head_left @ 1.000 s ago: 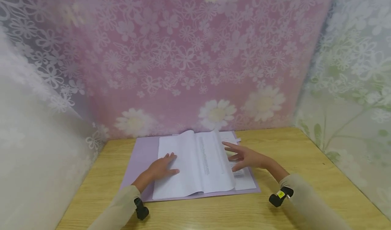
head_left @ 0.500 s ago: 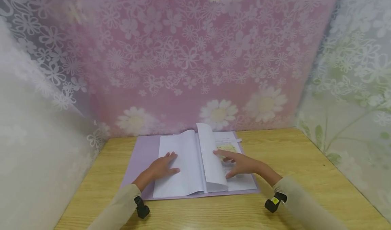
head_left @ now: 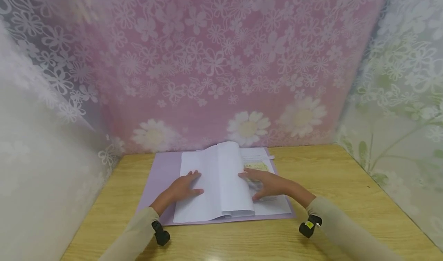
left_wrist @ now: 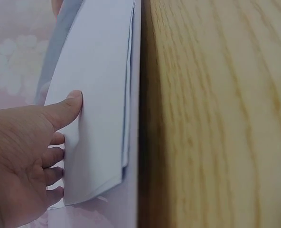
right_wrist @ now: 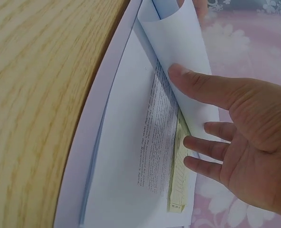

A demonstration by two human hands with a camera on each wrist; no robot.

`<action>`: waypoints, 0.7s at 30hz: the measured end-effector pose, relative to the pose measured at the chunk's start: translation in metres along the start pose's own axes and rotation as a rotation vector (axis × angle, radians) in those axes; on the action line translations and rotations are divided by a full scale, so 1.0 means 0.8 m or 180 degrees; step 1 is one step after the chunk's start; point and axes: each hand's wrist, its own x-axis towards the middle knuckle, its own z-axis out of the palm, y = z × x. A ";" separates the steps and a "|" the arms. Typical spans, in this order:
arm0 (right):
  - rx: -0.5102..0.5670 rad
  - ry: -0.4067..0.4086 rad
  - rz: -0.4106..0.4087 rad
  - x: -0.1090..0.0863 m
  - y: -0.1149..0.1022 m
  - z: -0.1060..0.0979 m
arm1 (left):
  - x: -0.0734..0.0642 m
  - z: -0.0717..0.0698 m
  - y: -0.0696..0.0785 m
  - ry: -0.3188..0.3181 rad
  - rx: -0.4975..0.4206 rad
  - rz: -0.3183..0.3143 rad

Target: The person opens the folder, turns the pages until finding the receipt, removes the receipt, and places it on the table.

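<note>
A lilac folder lies spread on the table with white papers in it. My left hand rests flat on the left-hand pages, its fingers spread, as the left wrist view also shows. A white sheet bends over to the left, curling near the middle of the folder. Against that sheet's curved right side are the fingertips and thumb of my right hand, with the fingers extended. Under it, the right wrist view shows a printed page with lines of text and a yellowish picture.
The wooden table carries the folder near its back edge. Behind it rises a pink flowered backdrop, with pale flowered panels on both sides. A small white tab sticks out at the folder's upper right.
My right hand has moved left, turning the sheet over from the right side toward the left, which uncovers more of the printed page. My left hand has stayed in place.
</note>
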 end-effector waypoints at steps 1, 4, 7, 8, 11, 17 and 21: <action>-0.0038 -0.0006 -0.0007 0.001 -0.001 -0.001 | 0.001 0.000 -0.001 -0.0003 0.0010 0.0000; -0.0132 -0.0029 -0.0047 0.005 -0.003 -0.002 | 0.003 -0.002 -0.005 -0.0016 -0.0020 -0.0002; -0.0149 -0.0032 -0.0086 0.008 -0.008 -0.005 | 0.004 -0.004 -0.009 -0.0007 -0.0075 0.0007; -0.0154 -0.0030 -0.0097 0.009 -0.009 -0.006 | 0.005 -0.005 -0.010 -0.0002 -0.0097 0.0014; -0.0132 -0.0037 -0.0120 0.012 -0.014 -0.008 | 0.007 -0.008 -0.013 0.0001 -0.0156 0.0014; -0.0048 -0.0064 -0.0130 0.019 -0.019 -0.006 | 0.004 -0.013 -0.016 0.0055 -0.0365 0.0022; -0.0021 -0.0044 -0.0154 0.021 -0.021 -0.001 | 0.000 -0.014 -0.016 0.0104 -0.0461 0.0095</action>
